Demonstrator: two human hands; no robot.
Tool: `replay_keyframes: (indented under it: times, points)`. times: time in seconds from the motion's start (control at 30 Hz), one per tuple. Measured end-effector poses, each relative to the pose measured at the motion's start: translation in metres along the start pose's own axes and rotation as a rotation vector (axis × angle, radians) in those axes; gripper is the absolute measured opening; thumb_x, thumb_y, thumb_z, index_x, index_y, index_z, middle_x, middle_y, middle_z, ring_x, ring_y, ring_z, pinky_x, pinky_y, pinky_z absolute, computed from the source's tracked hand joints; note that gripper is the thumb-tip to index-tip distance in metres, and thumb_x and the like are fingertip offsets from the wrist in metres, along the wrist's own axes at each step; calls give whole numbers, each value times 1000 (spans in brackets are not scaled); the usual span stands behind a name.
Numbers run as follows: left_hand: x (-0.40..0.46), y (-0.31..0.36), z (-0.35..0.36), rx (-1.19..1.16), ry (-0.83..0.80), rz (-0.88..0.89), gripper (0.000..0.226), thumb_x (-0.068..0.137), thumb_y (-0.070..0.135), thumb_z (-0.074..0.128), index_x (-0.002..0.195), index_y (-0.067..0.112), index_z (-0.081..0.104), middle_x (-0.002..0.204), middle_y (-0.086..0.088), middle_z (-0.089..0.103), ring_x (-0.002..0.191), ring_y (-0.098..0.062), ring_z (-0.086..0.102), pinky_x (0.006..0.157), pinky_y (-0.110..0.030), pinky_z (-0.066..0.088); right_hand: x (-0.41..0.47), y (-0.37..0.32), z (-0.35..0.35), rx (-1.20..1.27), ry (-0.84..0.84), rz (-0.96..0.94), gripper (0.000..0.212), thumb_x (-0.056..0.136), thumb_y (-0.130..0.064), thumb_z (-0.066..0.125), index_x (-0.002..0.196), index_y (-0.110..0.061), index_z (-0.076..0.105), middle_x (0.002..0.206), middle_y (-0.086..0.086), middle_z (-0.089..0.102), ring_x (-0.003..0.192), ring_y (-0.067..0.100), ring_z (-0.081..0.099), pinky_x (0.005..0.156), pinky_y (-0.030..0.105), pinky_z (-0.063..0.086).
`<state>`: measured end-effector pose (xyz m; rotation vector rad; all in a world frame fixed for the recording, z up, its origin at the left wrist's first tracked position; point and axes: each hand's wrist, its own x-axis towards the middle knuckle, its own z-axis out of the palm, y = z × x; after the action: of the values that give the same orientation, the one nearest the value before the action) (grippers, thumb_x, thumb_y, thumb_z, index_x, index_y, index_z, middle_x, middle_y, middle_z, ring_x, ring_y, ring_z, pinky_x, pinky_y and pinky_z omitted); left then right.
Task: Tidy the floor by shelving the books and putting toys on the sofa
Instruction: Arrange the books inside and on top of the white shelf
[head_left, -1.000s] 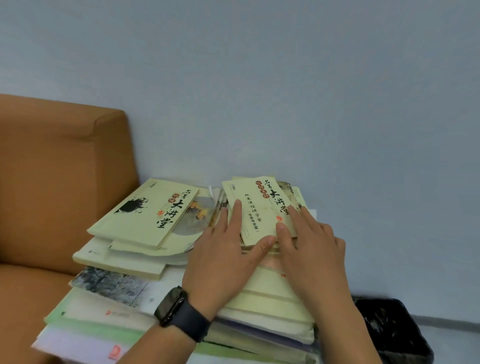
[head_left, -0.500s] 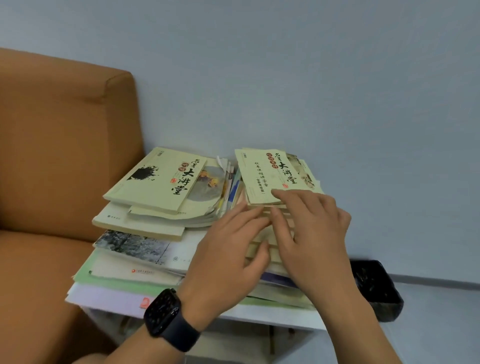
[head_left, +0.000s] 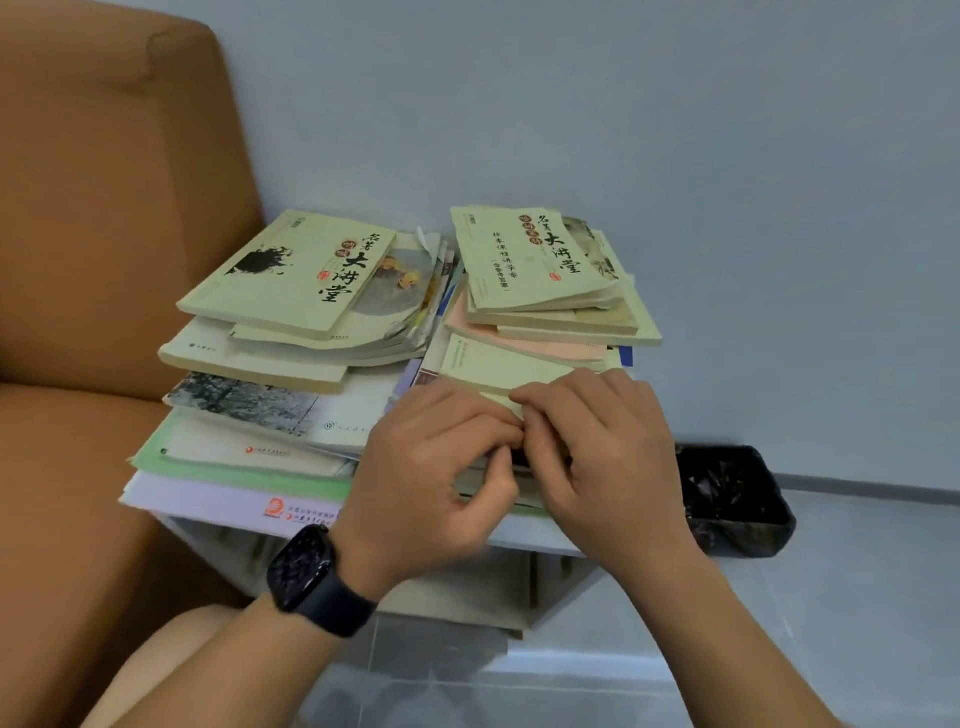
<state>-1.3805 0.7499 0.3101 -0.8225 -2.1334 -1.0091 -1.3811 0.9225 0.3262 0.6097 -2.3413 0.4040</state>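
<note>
Squaring the right book pile on the shelf unit.
Left hand (head_left: 436, 467) and right hand (head_left: 602, 457) curl their fingers (head_left: 498, 457) around the near edges of the lower books (head_left: 498, 374), probably aligning them beside the sofa (head_left: 104, 260).

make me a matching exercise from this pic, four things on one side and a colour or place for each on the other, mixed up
Things:
1. sofa
2. smartwatch
3. bin
4. top book with ink blot

Descriptions:
A. on the left wrist
B. on the floor, right of the shelf unit
C. orange-brown, left of the book piles
D. pale green, on top of the left pile

Pairs: 1-C, 2-A, 3-B, 4-D
</note>
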Motion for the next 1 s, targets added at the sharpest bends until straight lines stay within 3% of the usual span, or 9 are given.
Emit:
replay_keyframes:
  times: [0.17, 0.3, 0.4, 0.5, 0.67, 0.87, 1.0]
  points:
    - [8, 9, 17, 14, 131, -82, 16, 78, 8, 56, 69, 4, 68, 77, -2, 68, 73, -24, 59, 69, -43, 43, 5, 3, 7, 27, 50, 13, 21, 94, -18, 52, 90, -11, 72, 82, 3, 63, 73, 26, 51, 65, 45, 39]
    - [24, 18, 38, 8, 236, -145, 19, 73, 7, 50, 55, 3, 52, 57, -4, 48, 56, -27, 42, 57, -48, 33, 15, 15, 0, 64, -74, -57, 20, 92, -19, 49, 85, -10, 65, 78, 4, 55, 69, 23, 41, 64, 38, 33]
    - [35, 20, 51, 50, 193, -189, 16, 73, 9, 50, 57, 7, 47, 58, 1, 39, 55, -25, 35, 54, -45, 30, 20, 34, -1, 68, -171, -62, 14, 90, -21, 50, 85, -11, 58, 79, 2, 48, 70, 20, 33, 63, 37, 29]
    - [39, 18, 57, 124, 110, -206, 13, 74, 12, 52, 62, 10, 49, 61, 0, 42, 58, -24, 38, 56, -45, 32, 19, 44, 2, 53, -172, -34, 19, 93, -26, 44, 83, -13, 54, 81, 3, 46, 71, 22, 33, 62, 41, 32]
    - [36, 17, 46, 41, 21, -199, 13, 79, 11, 51, 66, 10, 49, 66, 1, 43, 63, -23, 39, 59, -45, 34, 16, 36, 2, 37, -145, 36, 29, 95, -26, 41, 88, -10, 63, 83, 4, 52, 74, 26, 42, 66, 47, 37]
    - [33, 17, 32, 72, -67, -198, 14, 84, 13, 53, 73, 9, 60, 79, 1, 55, 74, -22, 50, 66, -40, 41, 11, 39, 5, 153, -70, 68, 20, 95, -19, 50, 99, -14, 68, 87, -1, 58, 77, 25, 50, 68, 45, 41]
    - [36, 0, 23, 106, -93, -144, 14, 84, 15, 55, 78, 12, 67, 86, 3, 59, 79, -18, 57, 68, -31, 45, 17, 41, 12, 70, -84, 20, 16, 94, -23, 53, 95, -18, 67, 85, -3, 55, 75, 24, 48, 65, 42, 39]
